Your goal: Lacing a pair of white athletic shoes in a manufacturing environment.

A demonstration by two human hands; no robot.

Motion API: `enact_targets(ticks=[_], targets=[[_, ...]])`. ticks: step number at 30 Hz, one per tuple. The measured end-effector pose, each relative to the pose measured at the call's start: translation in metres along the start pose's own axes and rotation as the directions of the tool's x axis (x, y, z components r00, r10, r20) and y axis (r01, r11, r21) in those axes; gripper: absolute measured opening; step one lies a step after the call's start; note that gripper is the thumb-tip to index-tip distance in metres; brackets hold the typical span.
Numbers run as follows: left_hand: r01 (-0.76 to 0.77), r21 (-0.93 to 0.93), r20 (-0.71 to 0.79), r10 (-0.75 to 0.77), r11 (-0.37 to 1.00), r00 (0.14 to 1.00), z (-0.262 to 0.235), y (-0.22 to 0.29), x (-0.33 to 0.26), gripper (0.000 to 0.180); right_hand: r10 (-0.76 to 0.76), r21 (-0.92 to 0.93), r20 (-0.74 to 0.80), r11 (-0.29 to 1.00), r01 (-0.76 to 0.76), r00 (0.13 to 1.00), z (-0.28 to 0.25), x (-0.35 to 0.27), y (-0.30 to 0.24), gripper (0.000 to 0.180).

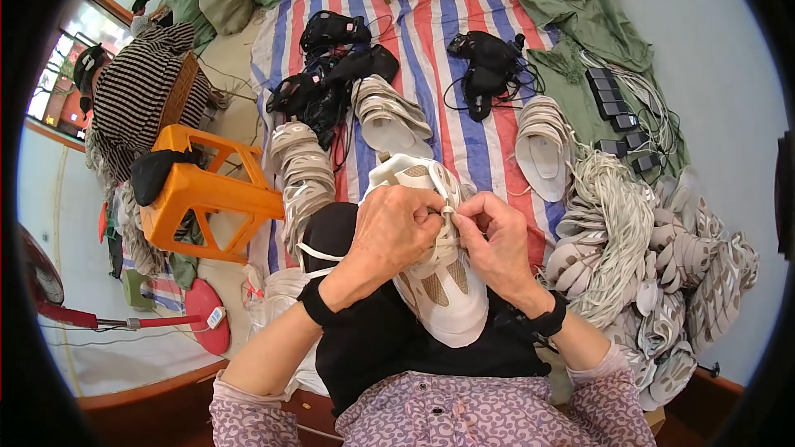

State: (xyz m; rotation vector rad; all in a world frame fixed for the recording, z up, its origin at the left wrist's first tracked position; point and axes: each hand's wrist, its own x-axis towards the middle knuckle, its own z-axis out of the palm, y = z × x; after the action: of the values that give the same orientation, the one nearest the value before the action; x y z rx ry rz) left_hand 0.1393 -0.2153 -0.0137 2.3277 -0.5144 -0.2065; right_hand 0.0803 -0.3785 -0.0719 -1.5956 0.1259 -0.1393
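Note:
A white and beige shoe upper point(453, 298) with mesh patches lies across my lap on black cloth point(364, 348), its toe toward me. My left hand point(396, 223) is closed in a pinch on the white shoelace point(448, 199) at the lacing. From the other side my right hand point(497, 240) pinches the same lace, thumb and forefinger together. The two sets of fingertips almost meet over the upper's opening. Black bands circle both wrists. The lace's exact path between the fingertips is partly hidden.
Stacked shoe uppers point(389, 120) and black straps with cords point(331, 74) lie on the striped sheet point(406, 25). To the right are a bundle of laces point(609, 232), heaped uppers point(704, 290) and black power adapters point(609, 99). An orange stool point(207, 199) stands left, near another person point(141, 83).

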Motion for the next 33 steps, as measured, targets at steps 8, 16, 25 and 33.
enact_targets(ticks=[8, 16, 25, 33], targets=[[-0.023, 0.005, 0.016, 0.023, 1.000, 1.000, -0.001, -0.001, 0.003, 0.012, -0.169, -0.159, 0.124, 0.969, 0.188, 0.978, -0.028, 0.017, -0.011, 0.009], [-0.160, 0.111, 0.013, 0.160, 0.981, 0.987, -0.004, -0.004, 0.003, 0.009, -0.206, -0.271, -0.170, 0.950, 0.156, 0.964, -0.086, 0.052, -0.022, 0.009], [-0.264, 0.485, -0.044, 0.325, 0.834, 0.945, -0.047, -0.032, -0.010, 0.012, -0.166, -0.388, -0.134, 0.916, 0.102, 0.977, -0.145, 0.081, -0.012, 0.007], [0.347, 0.617, -0.428, -0.069, 0.706, 0.901, -0.206, -0.152, -0.101, 0.005, -0.476, -0.446, 0.304, 0.694, 0.565, 0.825, -0.070, 0.040, -0.042, 0.023]])
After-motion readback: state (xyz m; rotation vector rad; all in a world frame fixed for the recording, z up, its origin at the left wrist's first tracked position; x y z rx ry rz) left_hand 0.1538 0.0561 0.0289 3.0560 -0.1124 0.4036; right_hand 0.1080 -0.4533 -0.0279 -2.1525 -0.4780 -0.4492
